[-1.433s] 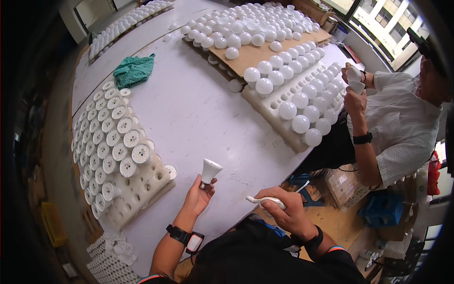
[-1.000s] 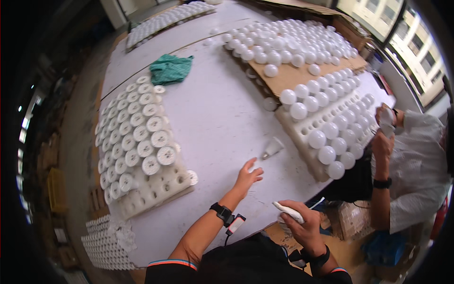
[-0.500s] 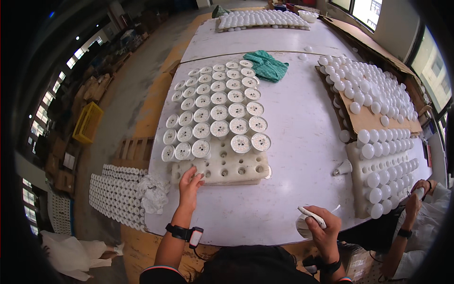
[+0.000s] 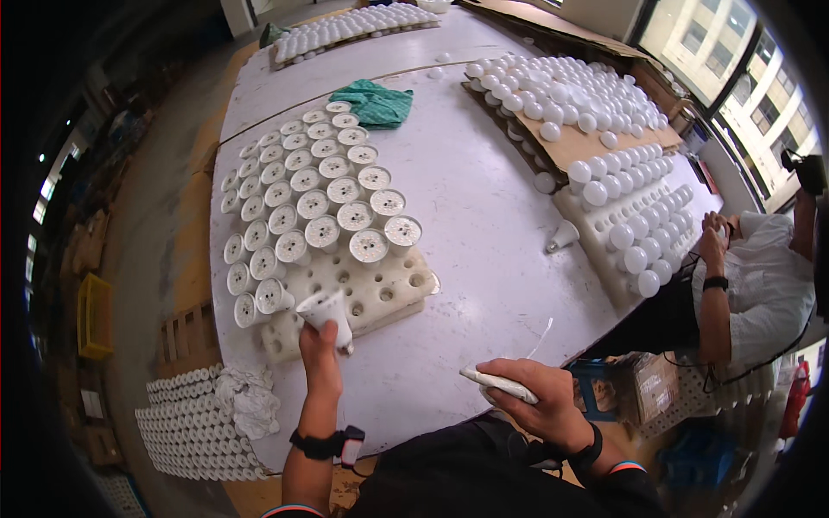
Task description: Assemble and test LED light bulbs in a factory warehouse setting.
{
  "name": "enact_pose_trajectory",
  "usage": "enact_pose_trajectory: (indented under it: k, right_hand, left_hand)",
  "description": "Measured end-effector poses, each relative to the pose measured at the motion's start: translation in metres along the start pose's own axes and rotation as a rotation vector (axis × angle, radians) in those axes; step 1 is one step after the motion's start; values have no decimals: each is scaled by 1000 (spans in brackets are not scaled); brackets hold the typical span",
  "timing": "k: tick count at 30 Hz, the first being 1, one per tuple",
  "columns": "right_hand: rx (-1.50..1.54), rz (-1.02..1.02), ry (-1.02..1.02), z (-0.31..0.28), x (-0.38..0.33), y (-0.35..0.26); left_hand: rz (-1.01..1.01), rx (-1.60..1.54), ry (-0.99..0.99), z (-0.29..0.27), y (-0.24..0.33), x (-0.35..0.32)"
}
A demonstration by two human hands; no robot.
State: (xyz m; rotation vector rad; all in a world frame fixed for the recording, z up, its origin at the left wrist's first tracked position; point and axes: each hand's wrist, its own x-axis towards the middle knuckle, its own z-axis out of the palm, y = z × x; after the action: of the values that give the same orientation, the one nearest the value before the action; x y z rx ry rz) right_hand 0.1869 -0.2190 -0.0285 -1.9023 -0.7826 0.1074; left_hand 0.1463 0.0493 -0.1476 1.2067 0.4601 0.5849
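A white LED bulb base [image 4: 326, 312], shaped like a cone with its wide end up and tilted, is in my left hand [image 4: 320, 350]. My fingers are wrapped round it just above the near side of a foam tray [image 4: 371, 298]. Rows of similar bulb bases [image 4: 313, 205], with round LED boards showing, stand upright in and behind that tray. Over the table's front edge, my right hand [image 4: 542, 399] grips a slim white tube-like object [image 4: 501, 383] pointing left. A thin pale strand [image 4: 543, 335] shows above that hand; where it begins is hidden.
Right of the table, a person [image 4: 747, 276] works beside a foam tray of white domed bulbs [image 4: 643, 237]. Loose domes [image 4: 570, 95] cover a cardboard sheet behind. One bulb base [image 4: 563, 236] lies on its side. A green cloth [image 4: 373, 104] sits farther back; stacked white cups [image 4: 194, 423] stand lower left.
My left hand was empty over the tray's front edge; now it holds a bulb base lifted from the front row. My right hand has shifted left with the tube-like object. The view has swung right.
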Motion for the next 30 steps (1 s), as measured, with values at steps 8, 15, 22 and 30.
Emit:
enact_pose_trajectory:
  k: [8,15,22,30]
  right_hand:
    - [-116,-218,38,2,-8,-2]
    - [-242,-378,33,-1,-12,-2]
    - [-246,-394,-12,-3,-13,-3]
    - [-269,-386,-39,-4,-13,-4]
  left_hand:
    - [-890,-363,-516,24,63,-77]
    - [-1065,-506,-699,34,70,-91]
    - [-1044,-420,-672,40,71,-96]
    - [-1023,-349,-695,46,77,-96]
